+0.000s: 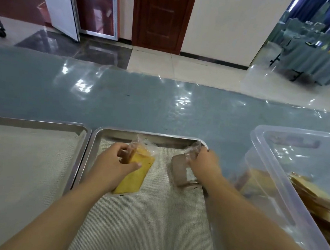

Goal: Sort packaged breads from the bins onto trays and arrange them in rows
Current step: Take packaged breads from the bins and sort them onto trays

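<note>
Two metal trays with mesh liners lie side by side on the table. On the right tray [149, 135], near its far edge, lies a yellow packaged bread [136, 174], and my left hand [112, 164] grips its top end. To its right a brown packaged bread [180, 172] lies on the same tray, with my right hand [204, 162] holding its clear wrapper at the far end. The left tray [34, 123] holds no bread. A clear plastic bin [275, 174] at the right holds several more packaged breads [313, 195].
The table [141, 107] has a blue-grey cover under clear plastic film. Beyond it are a tiled floor, a brown door [161, 17] and a glass door. A covered table with items stands at the far right.
</note>
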`<state>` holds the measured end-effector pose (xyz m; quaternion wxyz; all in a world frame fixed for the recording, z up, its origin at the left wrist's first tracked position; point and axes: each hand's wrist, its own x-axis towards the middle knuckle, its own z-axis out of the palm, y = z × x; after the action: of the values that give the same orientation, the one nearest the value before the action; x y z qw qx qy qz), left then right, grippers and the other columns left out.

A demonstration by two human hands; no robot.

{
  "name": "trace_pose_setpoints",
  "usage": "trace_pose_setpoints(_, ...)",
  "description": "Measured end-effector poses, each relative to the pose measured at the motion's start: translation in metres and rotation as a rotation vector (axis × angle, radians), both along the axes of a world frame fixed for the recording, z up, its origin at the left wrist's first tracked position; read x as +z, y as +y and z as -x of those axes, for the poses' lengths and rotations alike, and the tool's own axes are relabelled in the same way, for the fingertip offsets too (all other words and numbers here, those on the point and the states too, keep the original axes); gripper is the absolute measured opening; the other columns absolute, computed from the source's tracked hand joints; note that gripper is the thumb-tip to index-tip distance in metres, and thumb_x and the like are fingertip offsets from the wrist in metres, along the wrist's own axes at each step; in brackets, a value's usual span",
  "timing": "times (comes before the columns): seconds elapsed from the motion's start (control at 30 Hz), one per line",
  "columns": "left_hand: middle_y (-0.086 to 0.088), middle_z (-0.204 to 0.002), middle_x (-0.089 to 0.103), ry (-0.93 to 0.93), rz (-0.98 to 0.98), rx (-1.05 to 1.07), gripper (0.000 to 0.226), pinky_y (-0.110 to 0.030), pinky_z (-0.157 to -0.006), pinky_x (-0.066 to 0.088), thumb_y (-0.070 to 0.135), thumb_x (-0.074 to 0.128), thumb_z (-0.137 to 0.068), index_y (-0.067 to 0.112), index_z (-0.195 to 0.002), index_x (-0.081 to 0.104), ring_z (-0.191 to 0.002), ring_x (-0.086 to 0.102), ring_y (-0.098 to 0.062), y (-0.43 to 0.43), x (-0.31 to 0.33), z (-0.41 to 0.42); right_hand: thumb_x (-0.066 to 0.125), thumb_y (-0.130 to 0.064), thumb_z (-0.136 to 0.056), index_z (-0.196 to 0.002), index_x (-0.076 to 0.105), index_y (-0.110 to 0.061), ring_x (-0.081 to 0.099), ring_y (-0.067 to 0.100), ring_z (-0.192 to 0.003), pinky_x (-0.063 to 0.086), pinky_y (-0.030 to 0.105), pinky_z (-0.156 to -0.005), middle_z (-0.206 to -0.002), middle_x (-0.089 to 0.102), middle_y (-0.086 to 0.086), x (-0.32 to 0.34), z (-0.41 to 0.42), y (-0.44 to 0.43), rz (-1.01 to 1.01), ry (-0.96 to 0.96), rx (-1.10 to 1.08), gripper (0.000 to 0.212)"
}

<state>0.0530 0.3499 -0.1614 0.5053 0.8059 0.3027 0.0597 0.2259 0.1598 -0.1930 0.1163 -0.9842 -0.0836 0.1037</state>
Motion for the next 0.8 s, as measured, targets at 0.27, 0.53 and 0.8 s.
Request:
trace_pose_setpoints(0.27, 0.014, -0.101, 0.051, -0.058, 0.006, 0.061, 0.046, -0.027, -0.07, 0.044, 0.035, 0.077, -0.075, 0.036, -0.108, 0.045, -0.094, 0.052, -0.012, 0.008, 0.01, 0.025, 0.051, -0.027, -0.091, -0.125, 0.051, -0.016, 0.048, 0.025, -0.117, 0.043, 0.037, -0.094, -0.127, 0.053, 0.004, 0.029, 0.031, 0.027, 0.104, -0.164, 0.237, 0.035)
trace_pose_setpoints(0.53, 0.018, -0.096, 0.057, -0.16, -0.053, 0.273, 0.043, -0.024, -0.064, 0.045, 0.029, 0.08, -0.072, 0.033, -0.105, 0.053, -0.086, 0.056, -0.003, 0.066, 0.025, 0.094, 0.051, -0.043, -0.094, -0.119, 0.056, -0.021, 0.06, 0.016, -0.093, 0.046, 0.027, -0.07, -0.108, 0.063, -0.004, 0.043, 0.095, 0.083, 0.022, -0.095, 0.48, 0.034)
trace_pose_setpoints(0.8, 0.006, -0.104, 0.059, 0.095, -0.467, 0.352, 0.041, -0.029, -0.072, 0.045, 0.039, 0.072, -0.076, 0.025, -0.11, 0.055, -0.091, 0.058, -0.016, 0.129, 0.008, 0.092, 0.051, -0.047, -0.093, -0.118, 0.056, -0.025, 0.059, 0.012, -0.091, 0.052, 0.03, -0.077, -0.107, 0.062, -0.007, 0.037, 0.119, 0.124, -0.01, -0.096, 0.602, 0.034)
